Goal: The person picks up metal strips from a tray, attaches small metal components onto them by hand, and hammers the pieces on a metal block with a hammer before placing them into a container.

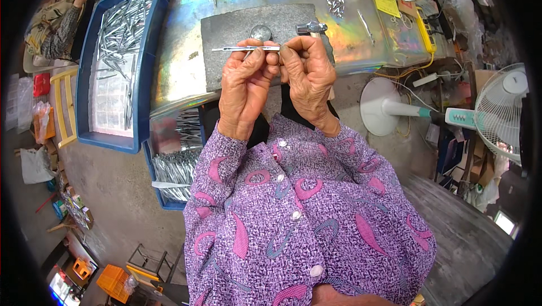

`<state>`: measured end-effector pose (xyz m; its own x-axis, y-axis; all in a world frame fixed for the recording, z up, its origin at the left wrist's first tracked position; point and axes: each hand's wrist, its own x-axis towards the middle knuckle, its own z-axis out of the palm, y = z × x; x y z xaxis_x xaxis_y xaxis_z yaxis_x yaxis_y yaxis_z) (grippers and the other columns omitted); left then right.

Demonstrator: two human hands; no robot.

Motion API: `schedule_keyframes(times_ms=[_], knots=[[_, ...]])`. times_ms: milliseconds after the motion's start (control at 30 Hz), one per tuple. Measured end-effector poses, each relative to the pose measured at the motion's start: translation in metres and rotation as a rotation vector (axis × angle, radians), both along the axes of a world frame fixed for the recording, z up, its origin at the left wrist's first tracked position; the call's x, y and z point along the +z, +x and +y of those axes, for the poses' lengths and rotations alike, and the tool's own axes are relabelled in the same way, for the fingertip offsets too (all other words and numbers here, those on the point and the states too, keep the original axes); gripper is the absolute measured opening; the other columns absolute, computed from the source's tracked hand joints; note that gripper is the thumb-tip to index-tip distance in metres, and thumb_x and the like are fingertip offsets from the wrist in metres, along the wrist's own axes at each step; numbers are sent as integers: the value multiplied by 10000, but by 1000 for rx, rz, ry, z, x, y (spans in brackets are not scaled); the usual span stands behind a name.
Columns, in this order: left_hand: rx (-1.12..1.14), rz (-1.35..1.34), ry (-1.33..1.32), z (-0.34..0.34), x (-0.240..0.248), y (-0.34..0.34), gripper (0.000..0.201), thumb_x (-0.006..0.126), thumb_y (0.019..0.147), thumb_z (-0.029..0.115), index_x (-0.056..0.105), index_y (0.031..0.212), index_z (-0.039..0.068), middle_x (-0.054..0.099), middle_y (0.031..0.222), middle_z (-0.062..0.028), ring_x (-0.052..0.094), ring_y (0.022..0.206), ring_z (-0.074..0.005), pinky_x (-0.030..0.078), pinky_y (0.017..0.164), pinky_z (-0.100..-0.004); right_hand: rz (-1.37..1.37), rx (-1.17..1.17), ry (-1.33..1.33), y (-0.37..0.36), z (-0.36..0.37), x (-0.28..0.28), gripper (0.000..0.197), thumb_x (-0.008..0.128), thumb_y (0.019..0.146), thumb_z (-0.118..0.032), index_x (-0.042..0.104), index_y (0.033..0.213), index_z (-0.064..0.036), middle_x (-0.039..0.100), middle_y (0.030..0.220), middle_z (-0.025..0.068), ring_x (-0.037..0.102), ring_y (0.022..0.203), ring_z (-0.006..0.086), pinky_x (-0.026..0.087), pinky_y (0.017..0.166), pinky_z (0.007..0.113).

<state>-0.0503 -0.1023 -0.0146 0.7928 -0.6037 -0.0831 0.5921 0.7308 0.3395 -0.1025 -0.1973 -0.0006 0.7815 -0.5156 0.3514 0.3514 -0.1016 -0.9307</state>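
Both hands pinch one slim metal tool [245,49] over the grey pad [226,35] at the desk's near edge: left hand [244,83] at its middle, right hand [307,74] at its end. The blue tray [148,52] at the desk's left edge holds many similar pieces, seemingly unhandled.

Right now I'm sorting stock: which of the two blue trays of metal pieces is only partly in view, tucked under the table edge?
The lower blue tray, beside the left sleeve; the table edge covers its top. The larger blue tray lies fully on the table, farther left.
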Motion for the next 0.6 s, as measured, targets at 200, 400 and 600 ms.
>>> schedule_keyframes(times_ms=[200,400,600], knots=[[202,-377,449,4,16,3,153,551,851,26,523,986,-41,621,871,-142,616,715,-153,511,629,-239,108,19,134,2,3,-9,63,539,889,-70,498,901,-24,507,701,-21,411,528,-2,328,432,167],[214,-516,731,8,15,8,168,569,839,21,540,984,-58,623,881,-143,611,723,-151,509,611,-249,182,84,364,9,5,-18,95,546,887,-87,500,861,-7,485,668,-31,361,498,-15,271,402,164],[256,-546,811,10,12,10,146,595,836,44,573,944,-52,630,826,-120,605,684,-137,508,597,-245,198,159,526,15,5,-25,122,540,888,-102,504,855,10,492,642,-12,373,474,-3,263,381,161]])
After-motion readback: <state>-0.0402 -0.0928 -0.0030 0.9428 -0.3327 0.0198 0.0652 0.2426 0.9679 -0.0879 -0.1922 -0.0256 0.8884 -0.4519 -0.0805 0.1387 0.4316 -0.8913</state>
